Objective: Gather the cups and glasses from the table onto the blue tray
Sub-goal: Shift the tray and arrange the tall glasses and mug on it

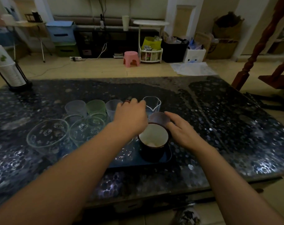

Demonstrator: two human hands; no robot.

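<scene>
at the far left corner of the dark speckled table (219, 127) a stack of white paper cups (8, 70) leans in a black holder. moving right, two clear glass bowls with cartoon cat prints sit side by side, the left bowl (47, 135) and the right bowl (84, 132) nearly touching at their rims. behind them runs a row of small tumblers: a frosted pale cup (75, 108), a green cup (96, 107) and another frosted cup (111, 108), close together.

the left hand (130, 116) reaches forward over the middle of the table, knuckles up and fingers curled downward just beside the clear spouted glass pitcher (152, 103) (whether the fingertips actually grip anything i cannot tell, since the back of the hand hides them). below that arm lies the blue tray (154, 161), with a dark mug with a white inside (153, 142) standing on its right end and some clear glassware beside the mug, partly hidden by the forearm.

just behind the mug stands a brown cup (159, 118). the right hand (178, 129) rests against its right side, fingers straight and together, thumb tucked along the mug's rim, not wrapped round either.

beyond the table, a pink stool (131, 58) sits on the floor.
</scene>
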